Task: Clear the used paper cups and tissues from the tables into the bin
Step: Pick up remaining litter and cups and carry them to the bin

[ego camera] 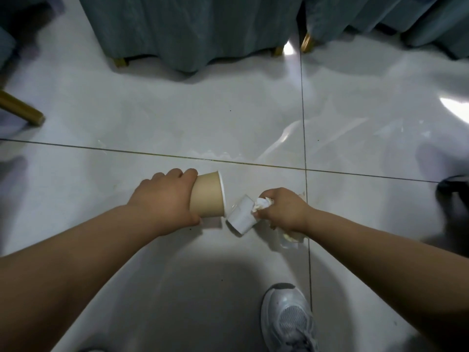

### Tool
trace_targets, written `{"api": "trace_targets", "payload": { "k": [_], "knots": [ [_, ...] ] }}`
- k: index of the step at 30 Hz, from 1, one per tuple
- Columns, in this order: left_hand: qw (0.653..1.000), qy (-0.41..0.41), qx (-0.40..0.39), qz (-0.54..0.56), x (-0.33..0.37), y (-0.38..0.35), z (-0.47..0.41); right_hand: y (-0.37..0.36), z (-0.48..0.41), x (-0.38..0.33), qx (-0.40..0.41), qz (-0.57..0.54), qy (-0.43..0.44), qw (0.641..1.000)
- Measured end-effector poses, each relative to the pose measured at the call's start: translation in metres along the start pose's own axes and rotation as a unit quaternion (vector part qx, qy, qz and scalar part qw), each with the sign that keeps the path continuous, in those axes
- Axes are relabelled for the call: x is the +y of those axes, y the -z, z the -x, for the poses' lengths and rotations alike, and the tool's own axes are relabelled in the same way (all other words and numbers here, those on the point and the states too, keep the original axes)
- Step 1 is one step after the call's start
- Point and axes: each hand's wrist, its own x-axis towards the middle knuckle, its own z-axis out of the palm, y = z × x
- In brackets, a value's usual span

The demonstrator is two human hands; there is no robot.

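Note:
My left hand [165,199] grips a brown paper cup [209,195] on its side, the white-rimmed mouth pointing right, low over the floor. My right hand [284,208] holds a crumpled white tissue [261,203] and the base end of a white paper cup [241,217], which lies tilted with its mouth toward the lower left. More crumpled, yellowish-white material [290,238] shows under my right wrist; what it is cannot be told. The two cups almost touch. No bin is in view.
Glossy white floor tiles [177,110] with dark grout lines lie all around. Teal fabric-skirted furniture [193,29] with gold legs [120,62] stands at the back. Another gold leg [21,109] juts in at left. My grey sneaker [289,318] stands at bottom right.

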Motion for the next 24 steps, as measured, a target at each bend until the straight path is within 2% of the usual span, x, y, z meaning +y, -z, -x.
{"api": "trace_targets", "payload": {
  "k": [4, 10, 14, 19, 24],
  "knots": [
    [0.999, 0.029, 0.005, 0.037, -0.008, -0.002, 0.004, 0.008, -0.002, -0.017, 0.048, -0.043, 0.025, 0.998],
    [0.987, 0.113, 0.037, 0.112, -0.016, 0.01, 0.005, 0.027, 0.002, -0.063, 0.151, -0.135, 0.104, 0.974],
    [0.972, 0.097, 0.067, 0.203, -0.011, 0.016, 0.006, 0.027, 0.012, -0.09, 0.147, -0.123, 0.17, 0.967],
    [0.946, 0.077, 0.104, 0.296, -0.013, 0.017, 0.003, 0.026, 0.02, -0.099, 0.069, -0.03, 0.228, 0.971],
    [0.93, 0.093, 0.126, 0.333, -0.021, 0.022, 0.003, 0.041, 0.015, -0.1, 0.127, -0.112, 0.213, 0.962]
  ]
}}
